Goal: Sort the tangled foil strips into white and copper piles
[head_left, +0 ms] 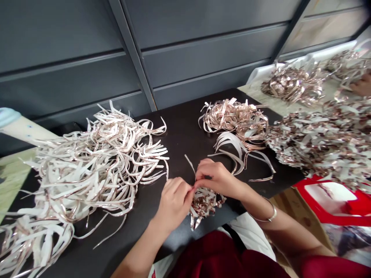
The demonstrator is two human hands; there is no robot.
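My left hand and my right hand meet near the front edge of the black table. The fingers of both are pinched together on a thin strip, whose pale end sticks up between them. Just below my fingertips hangs a small bunch of rose-gold and white strips. My palms and most of the pinch point are hidden. A large heap of white and metallic strips lies left of my left hand. Beyond my right hand are loose white strips and a rose-gold pile.
A thick mass of cut strips covers the right side, with another shiny pile behind. Another person's hand shows at the far right. A red-framed container and a cardboard box sit lower right. A pale roll lies left.
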